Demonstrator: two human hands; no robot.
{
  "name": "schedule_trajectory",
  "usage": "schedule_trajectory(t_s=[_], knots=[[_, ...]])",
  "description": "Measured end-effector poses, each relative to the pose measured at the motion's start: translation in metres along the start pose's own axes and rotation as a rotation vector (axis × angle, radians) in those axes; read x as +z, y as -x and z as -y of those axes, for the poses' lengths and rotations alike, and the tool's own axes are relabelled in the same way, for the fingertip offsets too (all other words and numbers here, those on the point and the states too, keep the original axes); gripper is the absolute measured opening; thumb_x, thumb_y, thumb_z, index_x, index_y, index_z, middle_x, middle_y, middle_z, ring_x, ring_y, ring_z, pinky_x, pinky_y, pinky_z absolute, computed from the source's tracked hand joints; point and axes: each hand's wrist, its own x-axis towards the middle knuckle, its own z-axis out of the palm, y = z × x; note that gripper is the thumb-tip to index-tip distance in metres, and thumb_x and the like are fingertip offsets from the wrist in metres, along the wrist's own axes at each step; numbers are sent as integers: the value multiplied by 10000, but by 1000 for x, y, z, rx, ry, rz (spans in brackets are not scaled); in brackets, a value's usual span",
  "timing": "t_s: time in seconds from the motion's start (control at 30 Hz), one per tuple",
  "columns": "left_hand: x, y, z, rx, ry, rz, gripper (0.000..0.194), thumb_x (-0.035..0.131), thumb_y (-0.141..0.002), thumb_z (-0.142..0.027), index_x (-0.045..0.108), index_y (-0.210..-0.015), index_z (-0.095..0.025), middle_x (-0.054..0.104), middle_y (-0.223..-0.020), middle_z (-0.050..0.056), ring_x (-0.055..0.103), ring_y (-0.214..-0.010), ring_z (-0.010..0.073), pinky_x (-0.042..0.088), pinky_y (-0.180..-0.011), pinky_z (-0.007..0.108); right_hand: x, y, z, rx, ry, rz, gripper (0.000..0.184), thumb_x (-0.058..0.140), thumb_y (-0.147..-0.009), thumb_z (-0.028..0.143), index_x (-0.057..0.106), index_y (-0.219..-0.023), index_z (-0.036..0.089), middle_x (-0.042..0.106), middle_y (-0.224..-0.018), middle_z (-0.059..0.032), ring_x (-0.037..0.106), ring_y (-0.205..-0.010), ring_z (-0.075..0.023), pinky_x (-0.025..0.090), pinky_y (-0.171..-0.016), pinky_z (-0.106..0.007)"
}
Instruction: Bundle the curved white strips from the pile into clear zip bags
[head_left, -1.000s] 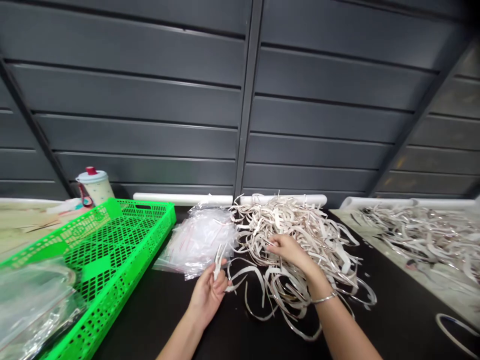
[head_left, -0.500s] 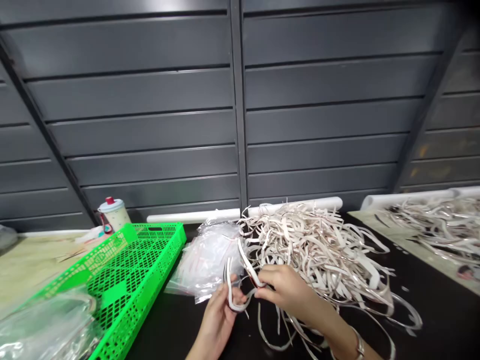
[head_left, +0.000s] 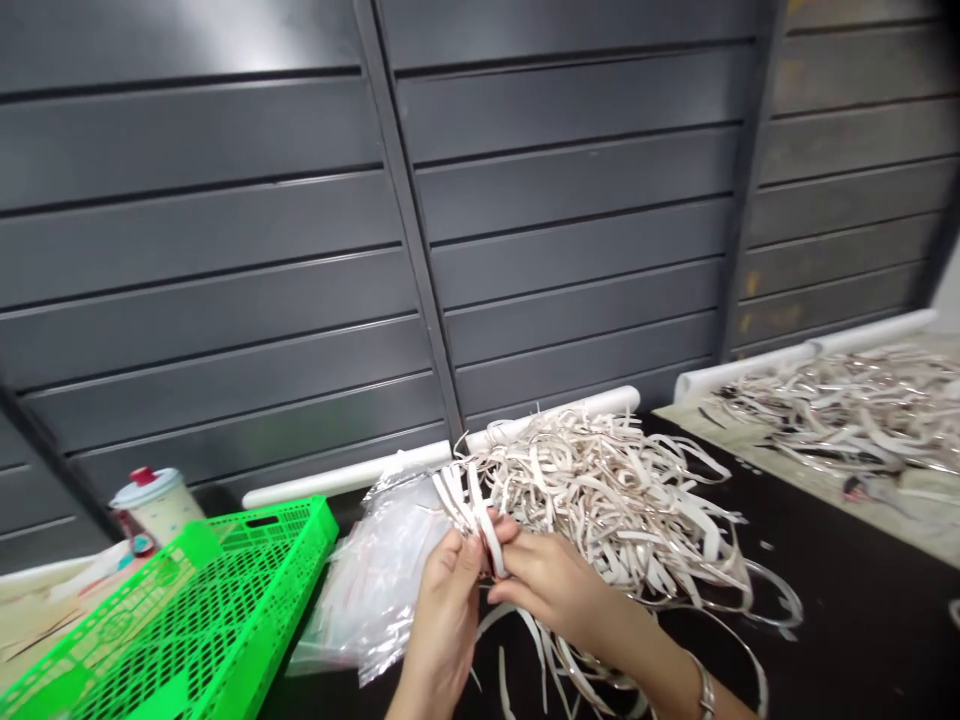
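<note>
My left hand (head_left: 444, 600) and my right hand (head_left: 547, 585) meet at the middle of the black table, both closed on a small bunch of curved pale bands (head_left: 471, 505) that stick up between the fingers. Just behind my right hand lies a big tangled heap of the same pale bands (head_left: 622, 495). A pile of clear plastic bags (head_left: 375, 580) lies directly left of my left hand. A metal bracelet circles my right wrist.
A green perforated crate (head_left: 187, 620) stands at the left, with a lidded cup (head_left: 154, 505) behind it. A second heap of bands (head_left: 847, 400) covers the bench at the right. White tubes (head_left: 555, 418) run along the grey slatted wall.
My right hand left the heap and came to my left hand. Both now hold the bunch higher and closer together. The view has swung to the right and upward.
</note>
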Motion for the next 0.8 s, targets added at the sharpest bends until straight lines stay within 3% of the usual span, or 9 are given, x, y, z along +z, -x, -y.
schedule_trajectory(t_s=[0.13,0.27,0.37,0.43,0.5,0.57,0.67,0.8], knots=[[-2,-3,5,39,-129,-26,407,760,-650,-388,679,-960,-138,700,-876,98,615,-872,249,462,-739,294,-3,1,1,-7,18,41,184,536,-891,336,620,-900,172,644,-934,-45,599,-807,-184,448,-733,-277],[-12,0,1,171,-72,-112,346,738,-659,-435,669,-862,-164,615,-618,19,598,-776,223,455,-722,299,-13,-3,-19,-35,-210,0,224,560,-872,355,626,-1016,198,595,-1090,-46,579,-928,-168,461,-822,-277],[-19,3,-7,205,-13,-170,329,717,-683,-433,645,-878,-178,506,-523,-32,525,-588,153,440,-641,284,-22,-3,-59,208,-251,-170,205,502,-901,316,656,-964,195,614,-1049,-48,574,-949,-184,462,-849,-347],[-18,7,-12,202,9,-192,327,700,-705,-419,631,-922,-185,471,-523,-50,448,-514,111,418,-613,271,-28,-1,-88,405,-149,-281,228,454,-915,253,664,-953,174,640,-975,-64,587,-900,-199,461,-830,-375],[-14,10,-15,187,7,-213,340,681,-724,-419,618,-965,-187,455,-532,-57,402,-491,95,399,-605,266,-32,1,-109,489,-17,-297,239,441,-895,169,676,-935,149,663,-925,-78,599,-861,-210,452,-819,-375],[-7,14,-17,163,-14,-226,362,688,-719,-404,606,-997,-188,465,-554,-54,395,-500,93,380,-600,259,-33,2,-117,494,39,-268,240,455,-865,122,688,-922,135,679,-915,-82,605,-868,-216,444,-826,-362],[1,18,-17,103,-43,-205,410,734,-670,-355,594,-1016,-184,506,-604,-38,426,-543,100,363,-595,247,-25,-1,-105,432,4,-181,268,440,-869,125,686,-974,146,681,-979,-69,604,-933,-204,440,-859,-340],[3,19,-18,44,-33,-164,407,745,-649,-308,601,-1008,-180,527,-622,-24,446,-567,108,375,-604,245,2,-9,-84,335,134,129,409,400,-807,-11,658,-1067,172,663,-1076,-62,600,-989,-175,434,-863,-281]])
